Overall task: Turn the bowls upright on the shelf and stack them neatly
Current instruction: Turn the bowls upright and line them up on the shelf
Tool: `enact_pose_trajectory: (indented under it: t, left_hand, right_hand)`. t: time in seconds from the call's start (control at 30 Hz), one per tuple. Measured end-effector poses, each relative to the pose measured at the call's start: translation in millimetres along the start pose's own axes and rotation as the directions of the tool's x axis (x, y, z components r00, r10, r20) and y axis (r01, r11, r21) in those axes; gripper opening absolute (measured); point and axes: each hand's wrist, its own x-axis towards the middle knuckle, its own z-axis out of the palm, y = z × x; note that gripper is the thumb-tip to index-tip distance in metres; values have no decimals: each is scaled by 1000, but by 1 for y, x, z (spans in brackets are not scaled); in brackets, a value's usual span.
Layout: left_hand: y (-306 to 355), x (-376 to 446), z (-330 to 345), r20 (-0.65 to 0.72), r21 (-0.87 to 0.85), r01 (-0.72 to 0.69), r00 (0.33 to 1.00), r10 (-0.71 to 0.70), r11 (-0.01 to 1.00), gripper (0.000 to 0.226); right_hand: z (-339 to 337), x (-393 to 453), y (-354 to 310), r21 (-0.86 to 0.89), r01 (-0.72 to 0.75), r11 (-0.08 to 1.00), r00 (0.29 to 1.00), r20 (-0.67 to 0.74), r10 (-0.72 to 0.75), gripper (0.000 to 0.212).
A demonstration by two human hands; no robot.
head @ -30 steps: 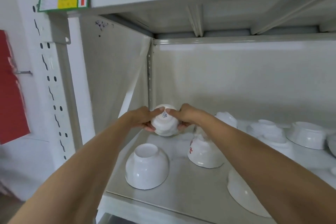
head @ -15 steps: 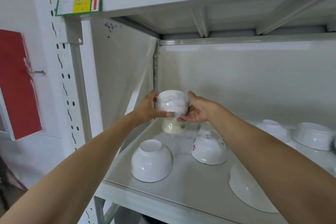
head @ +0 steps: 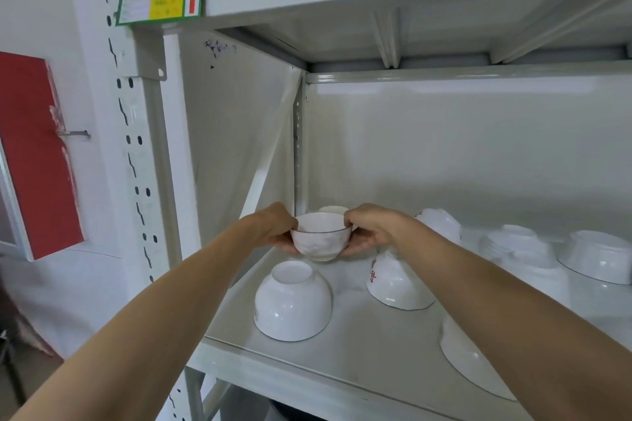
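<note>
white bowl (head: pixel 321 238) held upright by both hands.

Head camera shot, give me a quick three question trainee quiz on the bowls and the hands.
1. True or false: the bowl held by the two hands is upside down.
2. Which hand grips the held bowl's left side: A the left hand, B the right hand, C neither?
3. Fill in: the front-left bowl on the shelf rests with its base facing ____.

Key: 1 false, its opening faces up. 2 A. 3 up, so it is not yet turned upright.
</note>
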Motion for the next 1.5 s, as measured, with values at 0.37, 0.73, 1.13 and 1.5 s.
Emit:
enact_pose_trajectory:
  t: [0.37,0.73,1.13,1.5]
  left_hand:
    - [-10,10,-9,120,164,16,992,-36,986,33]
    - [2,44,-15,45,227,40,998,-52,973,48]
    - [29,102,21,29,390,55,997,-71,919,57]
    - [21,123,27,-45,424,92,996,-81,901,53]
  right_hand:
    - [15,29,10,-240,-36,970,998,-52,24,27]
    - [-4,42,-2,-406,-48,912,951,-297,-82,10]
    - [0,82,0,-242,-213,947,938,-321,129,39]
    - [-2,98,8,-130,-169,977,939,-323,120,25]
